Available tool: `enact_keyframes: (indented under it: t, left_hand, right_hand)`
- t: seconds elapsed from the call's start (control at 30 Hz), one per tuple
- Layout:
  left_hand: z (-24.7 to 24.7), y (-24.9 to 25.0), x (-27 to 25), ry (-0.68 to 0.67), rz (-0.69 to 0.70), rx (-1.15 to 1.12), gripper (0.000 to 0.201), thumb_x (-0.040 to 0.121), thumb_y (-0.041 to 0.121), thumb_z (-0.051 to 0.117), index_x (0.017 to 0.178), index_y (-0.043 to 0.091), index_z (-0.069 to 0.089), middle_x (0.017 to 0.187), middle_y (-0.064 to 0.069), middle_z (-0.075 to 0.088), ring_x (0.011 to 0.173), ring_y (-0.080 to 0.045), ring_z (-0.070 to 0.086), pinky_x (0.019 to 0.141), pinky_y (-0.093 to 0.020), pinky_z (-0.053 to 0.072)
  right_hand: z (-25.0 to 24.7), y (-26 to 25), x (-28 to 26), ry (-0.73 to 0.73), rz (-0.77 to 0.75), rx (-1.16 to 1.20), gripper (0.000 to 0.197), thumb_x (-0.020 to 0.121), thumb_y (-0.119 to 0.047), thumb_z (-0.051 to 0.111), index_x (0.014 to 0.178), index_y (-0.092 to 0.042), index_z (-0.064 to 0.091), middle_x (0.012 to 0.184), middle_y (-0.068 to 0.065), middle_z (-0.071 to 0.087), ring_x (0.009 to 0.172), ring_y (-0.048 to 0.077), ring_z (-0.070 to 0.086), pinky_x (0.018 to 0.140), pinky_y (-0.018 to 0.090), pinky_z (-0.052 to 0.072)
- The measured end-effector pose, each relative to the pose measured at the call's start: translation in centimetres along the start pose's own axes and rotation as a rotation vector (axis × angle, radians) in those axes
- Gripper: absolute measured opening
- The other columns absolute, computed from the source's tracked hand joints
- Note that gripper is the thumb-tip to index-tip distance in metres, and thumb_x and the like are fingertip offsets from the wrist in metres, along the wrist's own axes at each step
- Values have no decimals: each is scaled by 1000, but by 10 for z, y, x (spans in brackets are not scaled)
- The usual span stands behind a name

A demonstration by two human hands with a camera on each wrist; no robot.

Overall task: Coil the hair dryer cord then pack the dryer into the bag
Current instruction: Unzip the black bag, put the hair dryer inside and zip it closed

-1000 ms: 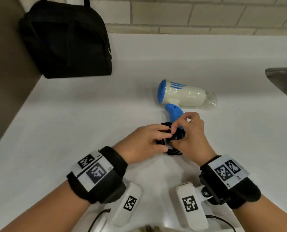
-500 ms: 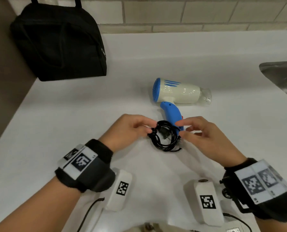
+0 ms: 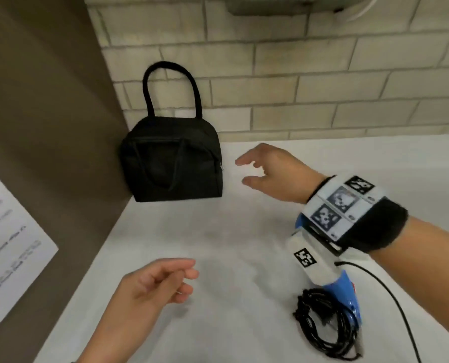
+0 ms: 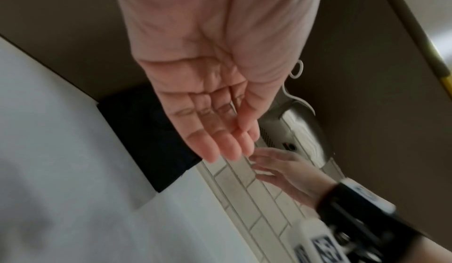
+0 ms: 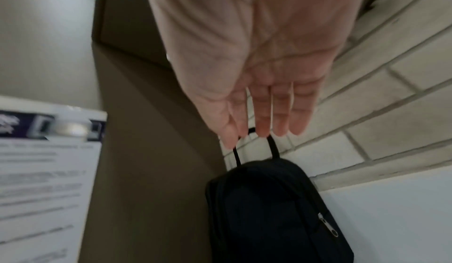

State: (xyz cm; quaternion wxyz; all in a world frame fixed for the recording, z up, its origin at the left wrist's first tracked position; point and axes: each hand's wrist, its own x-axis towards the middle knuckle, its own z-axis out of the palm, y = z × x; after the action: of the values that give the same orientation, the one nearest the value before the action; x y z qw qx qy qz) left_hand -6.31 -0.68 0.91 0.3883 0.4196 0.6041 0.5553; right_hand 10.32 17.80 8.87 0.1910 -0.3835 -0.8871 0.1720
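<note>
Both hands have left the cord now. Half a second ago they were pinching the black loops; here the coiled cord point(image 3: 325, 323) lies by itself on the white tabletop point(image 3: 218, 244), at the butt of the blue handle point(image 3: 348, 292). Our right hand point(image 3: 273, 171) has swung out toward the black bag point(image 3: 171, 163), fingers loosely spread, holding nothing, just short of its right edge. Our left hand point(image 3: 150, 286) hangs released over the tabletop, fingers softly curled (nothing in them, as the left wrist view confirms).

The hair dryer point(image 3: 331, 273) sits under our right wrist, mostly hidden by the wristband. The handle's long axis runs toward us and slightly right, its butt end nearest us by the coil. We cannot tell which way the barrel points.

The bag stands upright in the corner, zipped, one handle loop raised against the brick wall point(image 3: 296, 87).
</note>
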Motion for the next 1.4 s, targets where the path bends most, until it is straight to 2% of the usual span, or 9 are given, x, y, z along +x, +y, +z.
enact_keyframes:
  t: [0.2, 0.5, 0.63, 0.77, 0.87, 1.0, 1.13, 1.27, 1.4]
  left_hand:
    - [-19, -11, -8, 119, -26, -36, 44, 78, -18, 50, 58, 12, 75, 67, -12, 72, 48, -20, 63, 50, -23, 54]
    - [-28, -26, -7, 211, 11, -27, 48, 74, -24, 50, 56, 13, 74, 64, -19, 70, 45, -21, 62, 51, -16, 51]
    - [-20, 1, -3, 280, 181, 142, 46, 76, -12, 60, 58, 27, 73, 69, 3, 73, 55, -9, 64, 53, -11, 50]
    - [-23, 30, -8, 297, 483, 584, 23, 76, 38, 51, 96, 46, 61, 103, 29, 59, 93, 2, 58, 67, -6, 46]
    - [-14, 35, -14, 259, 672, 786, 34, 79, 30, 51, 113, 33, 54, 117, 23, 51, 109, -7, 47, 96, -5, 30]
    - [12, 41, -20, 91, 822, 977, 38, 80, 25, 52, 117, 28, 50, 125, 7, 44, 113, -12, 37, 98, -18, 30]
    - [26, 41, -26, 7, 919, 1027, 29, 79, 27, 48, 107, 31, 53, 112, 9, 46, 92, -16, 40, 78, -34, 34]
    - [28, 40, -28, 17, 927, 994, 27, 78, 26, 48, 103, 34, 54, 104, 12, 46, 85, -15, 36, 72, -35, 34]
    - [32, 35, -26, 48, 963, 996, 28, 78, 24, 50, 103, 39, 53, 103, 12, 46, 82, -15, 36, 69, -37, 38]
  right_hand:
    - [48, -21, 107, -20, 4, -101, 67, 85, -18, 57, 140, -9, 18, 147, 13, 23, 134, 28, 26, 110, 36, 25]
    - [71, -1, 127, 60, 12, -266, 19, 92, -13, 42, 109, -4, 43, 112, 16, 49, 97, 35, 53, 71, 39, 40]
    - [55, -13, 86, 114, -77, -223, 18, 92, -18, 41, 104, -5, 45, 107, 14, 51, 88, 35, 55, 67, 37, 40]
    - [34, -23, 4, 65, -158, -212, 13, 90, -21, 46, 95, -9, 47, 97, 10, 52, 78, 32, 55, 65, 39, 46]
    - [23, -31, -65, 77, -209, -225, 10, 85, -22, 49, 83, -13, 47, 81, 6, 52, 60, 32, 54, 49, 41, 47]
    - [19, -45, -129, 60, -169, -261, 18, 80, -31, 37, 78, -16, 47, 71, 0, 48, 47, 26, 49, 34, 38, 42]
    - [17, -38, -155, 42, -162, 36, 16, 81, -39, 44, 83, -26, 53, 75, -11, 50, 58, 12, 51, 50, 31, 48]
    - [23, 6, -158, 86, 161, 655, 11, 84, -25, 56, 84, -29, 66, 77, -16, 66, 68, 1, 59, 62, 13, 46]
    - [54, 35, -154, -185, 391, 732, 32, 89, -10, 48, 121, -11, 53, 118, 5, 62, 100, 12, 59, 79, 19, 52]
